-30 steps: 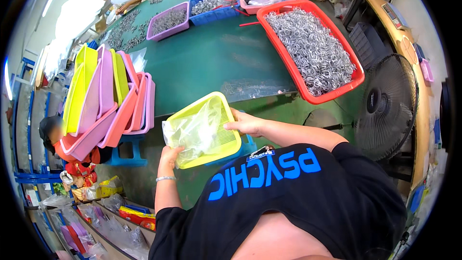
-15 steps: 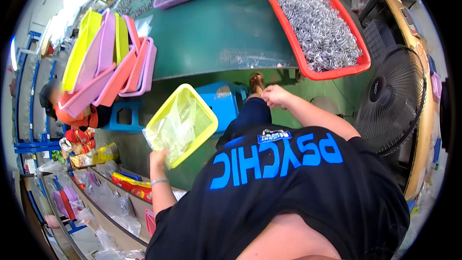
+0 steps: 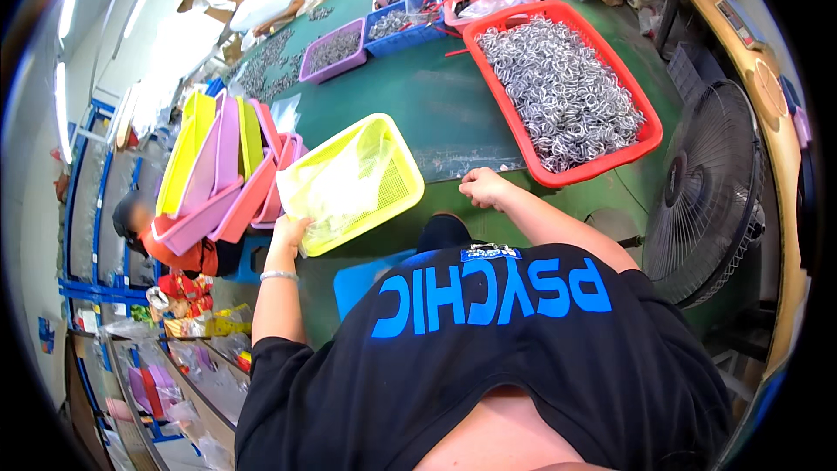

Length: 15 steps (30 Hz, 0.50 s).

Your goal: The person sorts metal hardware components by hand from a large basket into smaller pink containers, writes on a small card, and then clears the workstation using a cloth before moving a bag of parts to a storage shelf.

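My left hand [image 3: 293,231] grips the near left rim of a yellow-green plastic basket [image 3: 399,185] with a mesh bottom. A clear plastic bag [image 3: 340,183] lies in the basket and spills over its left side, by my fingers. The basket is tilted, held up at the front edge of the green table. My right hand [image 3: 485,188] is by that edge, left of the near end of a red basket [image 3: 649,135] heaped with small silvery metal rings [image 3: 567,92]. Its fingers are curled, and the inside of the hand is hidden.
Stacked baskets [image 3: 218,157] in yellow, purple and red lean at left, near a person [image 3: 187,240] in orange. Small bins [image 3: 336,51] of metal parts stand farther back on the green table [image 3: 401,78]. A black fan [image 3: 711,192] stands at right; a blue stool [image 3: 356,283] is below.
The yellow-green basket has risen in my left hand, moving right and toward the table. My right hand stays curled near the table edge. The view has shifted, showing more of the table's far end.
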{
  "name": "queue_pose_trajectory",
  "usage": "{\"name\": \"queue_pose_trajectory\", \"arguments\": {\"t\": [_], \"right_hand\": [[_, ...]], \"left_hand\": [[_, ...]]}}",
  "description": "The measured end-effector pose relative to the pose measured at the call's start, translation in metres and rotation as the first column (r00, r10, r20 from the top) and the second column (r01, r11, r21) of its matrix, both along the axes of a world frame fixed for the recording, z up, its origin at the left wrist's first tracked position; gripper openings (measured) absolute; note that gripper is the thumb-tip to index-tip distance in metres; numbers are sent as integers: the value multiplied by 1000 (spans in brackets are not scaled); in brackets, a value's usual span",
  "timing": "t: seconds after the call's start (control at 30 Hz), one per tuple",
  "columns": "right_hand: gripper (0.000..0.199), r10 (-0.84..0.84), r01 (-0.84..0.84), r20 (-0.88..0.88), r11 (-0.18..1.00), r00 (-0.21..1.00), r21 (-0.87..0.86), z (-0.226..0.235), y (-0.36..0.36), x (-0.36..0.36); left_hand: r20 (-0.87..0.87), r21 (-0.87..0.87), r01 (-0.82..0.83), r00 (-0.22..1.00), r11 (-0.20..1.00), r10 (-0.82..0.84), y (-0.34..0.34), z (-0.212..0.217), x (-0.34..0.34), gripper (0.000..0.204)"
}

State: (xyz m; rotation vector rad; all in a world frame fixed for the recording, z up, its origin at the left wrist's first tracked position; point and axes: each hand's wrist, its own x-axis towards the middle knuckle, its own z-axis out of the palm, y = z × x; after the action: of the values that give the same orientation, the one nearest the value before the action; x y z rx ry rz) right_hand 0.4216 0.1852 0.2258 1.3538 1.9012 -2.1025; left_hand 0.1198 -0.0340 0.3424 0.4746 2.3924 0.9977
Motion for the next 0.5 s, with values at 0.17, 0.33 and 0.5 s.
{"name": "queue_pose_trajectory", "arguments": {"t": [0.17,0.33,0.5], "right_hand": [[29,-31,49,-96,981,995,186,12,23,-25],[32,-12,23,-66,983,998,181,16,61,-56],[28,-52,70,-68,950,996,305,6,119,-113]], "left_hand": [[31,-24,-52,998,998,52,37,-23,-60,28],[131,-76,-54,989,996,63,82,-73,-102,29],[177,-63,60,983,996,-48,116,-125,-149,35]]}}
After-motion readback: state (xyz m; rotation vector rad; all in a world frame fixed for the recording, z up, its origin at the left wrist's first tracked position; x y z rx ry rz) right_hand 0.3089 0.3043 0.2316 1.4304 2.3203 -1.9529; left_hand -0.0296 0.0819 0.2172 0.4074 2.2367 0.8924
